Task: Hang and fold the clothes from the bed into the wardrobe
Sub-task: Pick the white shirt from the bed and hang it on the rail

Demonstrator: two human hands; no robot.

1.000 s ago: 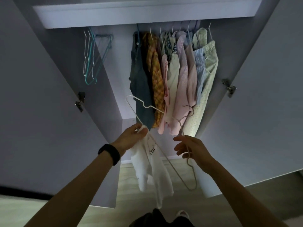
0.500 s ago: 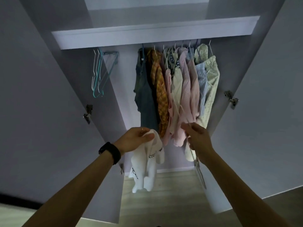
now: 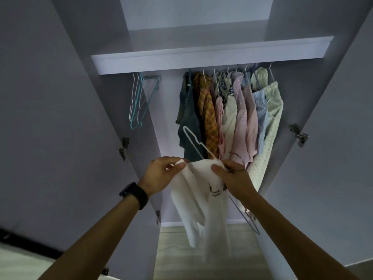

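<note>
A white top (image 3: 201, 201) with a small dark print hangs from both my hands in front of the open wardrobe (image 3: 212, 53). My left hand (image 3: 163, 174) pinches its left shoulder edge. My right hand (image 3: 232, 176) grips the other side of the neckline together with a thin wire hanger (image 3: 191, 142). One arm of that hanger sticks up to the left over the cloth, the other runs down below my right wrist. Several garments (image 3: 232, 118) hang on the rail behind, from dark green at the left to pale floral at the right.
Several bare hangers (image 3: 139, 102) hang at the rail's left end. Both wardrobe doors stand open, with hinges (image 3: 298, 134) on the inner sides. A white shelf edge (image 3: 210, 57) runs above the rail. Pale wooden floor (image 3: 177, 249) shows below.
My right hand moved left and took hold of the top's neckline with the hanger. The top is now spread between both hands. The view tilted upward.
</note>
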